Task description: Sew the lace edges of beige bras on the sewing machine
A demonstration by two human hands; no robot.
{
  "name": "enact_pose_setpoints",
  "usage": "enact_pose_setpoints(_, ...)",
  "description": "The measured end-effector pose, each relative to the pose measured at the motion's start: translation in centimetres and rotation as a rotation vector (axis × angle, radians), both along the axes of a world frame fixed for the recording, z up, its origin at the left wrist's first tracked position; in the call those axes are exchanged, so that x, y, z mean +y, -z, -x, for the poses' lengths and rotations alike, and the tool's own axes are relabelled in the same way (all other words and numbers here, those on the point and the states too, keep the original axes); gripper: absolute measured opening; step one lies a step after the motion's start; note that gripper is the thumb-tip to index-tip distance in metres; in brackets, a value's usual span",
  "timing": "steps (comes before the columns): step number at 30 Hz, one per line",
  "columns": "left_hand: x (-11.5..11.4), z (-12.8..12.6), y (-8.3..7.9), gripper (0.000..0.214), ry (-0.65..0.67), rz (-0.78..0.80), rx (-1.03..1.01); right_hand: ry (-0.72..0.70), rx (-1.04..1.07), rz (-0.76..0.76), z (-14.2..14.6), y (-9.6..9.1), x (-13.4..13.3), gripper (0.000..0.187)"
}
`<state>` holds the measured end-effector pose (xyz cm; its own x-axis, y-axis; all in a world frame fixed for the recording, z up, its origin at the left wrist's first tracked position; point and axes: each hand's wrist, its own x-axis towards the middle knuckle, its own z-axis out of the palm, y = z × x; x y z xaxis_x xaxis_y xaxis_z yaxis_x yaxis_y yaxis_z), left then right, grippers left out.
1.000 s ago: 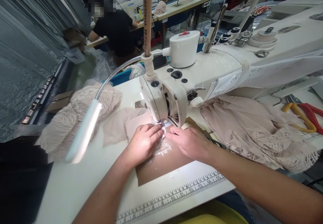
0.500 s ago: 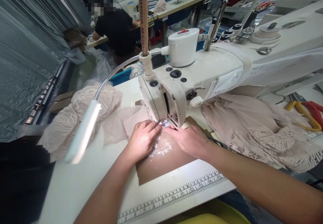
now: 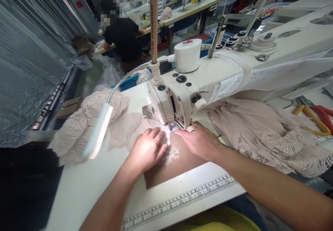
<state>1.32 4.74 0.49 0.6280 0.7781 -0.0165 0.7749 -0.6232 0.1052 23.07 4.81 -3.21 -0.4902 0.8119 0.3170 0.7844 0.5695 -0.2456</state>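
Note:
A white sewing machine (image 3: 169, 99) stands over the table, its needle area lit. My left hand (image 3: 151, 149) lies palm down left of the presser foot, fingers stretched over pale sheer fabric (image 3: 125, 130) and thumb apart. To the right of the foot, my right hand (image 3: 201, 140) rests with its thumb pointing at the needle; the machine head partly hides its other fingers. Below the hands is a brown sheet (image 3: 179, 168), with a shiny clear strip (image 3: 173, 153) on it. Fabric at the needle is partly covered by the left fingers.
A lamp (image 3: 100, 130) on a bendy neck hangs at the left, near bunched lace fabric (image 3: 78, 130). More lace cloth (image 3: 249, 134) and yellow-handled scissors (image 3: 307, 114) lie right. A printed ruler (image 3: 182, 203) follows the table's front edge. Another person (image 3: 123, 38) sits beyond.
My left hand has drawn back slightly from the presser foot, and its thumb and fingers have spread. My right hand stays beside the foot. The whole view has shifted a little.

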Motion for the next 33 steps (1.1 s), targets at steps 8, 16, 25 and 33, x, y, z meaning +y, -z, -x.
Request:
enact_pose_setpoints(8,-1.0,-0.8,0.1,0.038,0.008,0.024,-0.089,-0.022,-0.015,0.004,0.0,-0.2,-0.1,0.029)
enact_pose_setpoints(16,-1.0,-1.7,1.4,0.047,0.038,0.011,-0.073,-0.092,0.006,0.062,-0.2,-0.2,-0.2,0.026)
enact_pose_setpoints(25,-0.8,-1.4,1.4,0.046,0.049,-0.015,-0.061,-0.153,-0.003,0.107,-0.2,-0.4,-0.4,0.023)
enact_pose_setpoints(33,-0.3,-1.1,1.5,0.049,0.065,-0.008,-0.041,-0.103,0.010,0.125,-0.6,-0.3,-0.2,0.021)
